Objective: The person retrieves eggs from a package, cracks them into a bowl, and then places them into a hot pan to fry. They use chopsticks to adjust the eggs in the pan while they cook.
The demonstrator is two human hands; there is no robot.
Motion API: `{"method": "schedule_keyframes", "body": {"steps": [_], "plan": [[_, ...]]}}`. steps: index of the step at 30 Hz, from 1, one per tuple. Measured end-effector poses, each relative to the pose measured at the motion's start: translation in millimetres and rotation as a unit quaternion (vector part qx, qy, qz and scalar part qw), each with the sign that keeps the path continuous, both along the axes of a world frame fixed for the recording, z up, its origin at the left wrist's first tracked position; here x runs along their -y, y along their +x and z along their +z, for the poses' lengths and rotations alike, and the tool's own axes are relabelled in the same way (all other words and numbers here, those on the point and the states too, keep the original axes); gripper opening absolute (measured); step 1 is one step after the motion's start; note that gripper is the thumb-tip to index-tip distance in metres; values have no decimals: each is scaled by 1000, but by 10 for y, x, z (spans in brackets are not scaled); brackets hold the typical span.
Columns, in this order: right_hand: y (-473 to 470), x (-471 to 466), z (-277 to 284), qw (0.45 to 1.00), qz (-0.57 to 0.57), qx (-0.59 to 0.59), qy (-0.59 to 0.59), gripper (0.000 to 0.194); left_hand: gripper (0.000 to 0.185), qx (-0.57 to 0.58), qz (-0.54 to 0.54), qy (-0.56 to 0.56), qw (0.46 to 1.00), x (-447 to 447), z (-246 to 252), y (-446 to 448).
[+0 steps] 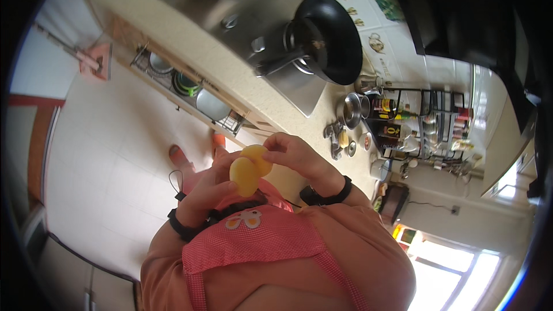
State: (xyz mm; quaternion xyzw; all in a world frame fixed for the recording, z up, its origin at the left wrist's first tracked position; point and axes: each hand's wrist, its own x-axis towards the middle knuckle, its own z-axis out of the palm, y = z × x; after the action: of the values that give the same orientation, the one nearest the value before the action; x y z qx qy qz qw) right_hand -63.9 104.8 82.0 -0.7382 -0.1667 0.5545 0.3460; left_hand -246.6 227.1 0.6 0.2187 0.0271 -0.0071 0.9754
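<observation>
Two smooth yellow oval pieces, which look like peeled potatoes, are side by side in front of my apron (255, 242). The nearer yellow piece (245, 177) rests in my left hand (211, 181), the thumb along its lower side. Behind it, partly covered, the farther yellow piece (257, 157) touches the first one. My right hand (293, 155) pinches its right side between thumb and fingers. Whether the left fingers also support the farther piece is hidden. Both wrists wear black bands.
A black wok (332, 41) stands on the gas hob (207, 21), its handle pointing towards me. Metal bowls (351, 110) and a condiment rack (419, 116) are on the counter (281, 108) to the right. Below the hob, a drawer of dishes (185, 86) is pulled out.
</observation>
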Motion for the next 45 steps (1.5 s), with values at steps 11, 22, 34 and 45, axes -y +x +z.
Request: {"method": "schedule_keyframes", "body": {"steps": [11, 22, 34, 45], "plan": [[1084, 899, 387, 979, -37, 199, -3, 27, 73, 15, -44, 58, 997, 439, 401, 954], [3176, 428, -23, 874, -11, 468, -131, 27, 65, -128, 149, 190, 962, 450, 338, 722], [3838, -67, -946, 798, 267, 467, -271, 33, 66, -156, 259, 178, 936, 621, 318, 434], [3593, 88, -591, 740, 292, 573, -195, 30, 65, -159, 209, 223, 939, 634, 429, 374]]}}
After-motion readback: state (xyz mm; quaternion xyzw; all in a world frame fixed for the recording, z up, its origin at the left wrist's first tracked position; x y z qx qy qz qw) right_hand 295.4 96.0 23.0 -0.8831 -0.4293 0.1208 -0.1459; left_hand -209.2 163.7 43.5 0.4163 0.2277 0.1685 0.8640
